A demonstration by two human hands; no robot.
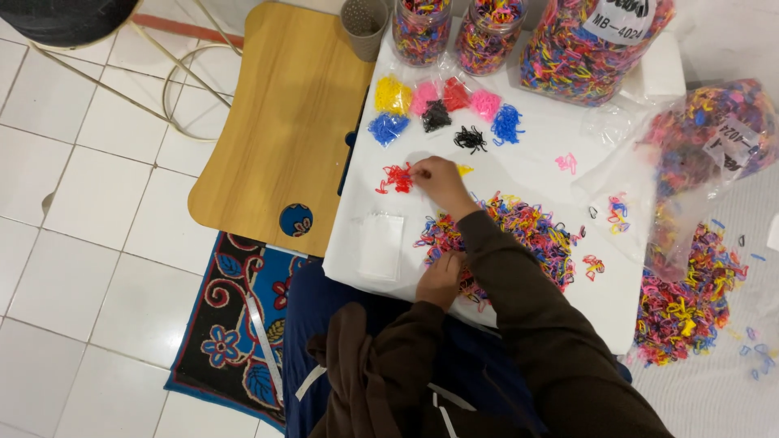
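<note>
A big mixed heap of small coloured rubber bands (519,231) lies on the white table (535,154). My right hand (439,182) reaches across to the left, its fingertips on a small pile of red bands (395,178). My left hand (441,278) rests at the heap's near left edge, fingers curled on some bands. Sorted piles sit further back: yellow (392,95), blue (387,127), pink (423,96), black (436,116), red (455,94), another black (469,139) and another blue (506,125).
Three clear jars of mixed bands (420,31) (488,32) (586,49) stand at the table's back. A plastic bag of bands (698,154) and a loose heap (686,300) lie right. A stack of small clear bags (380,243) sits near left. A wooden board (280,122) adjoins left.
</note>
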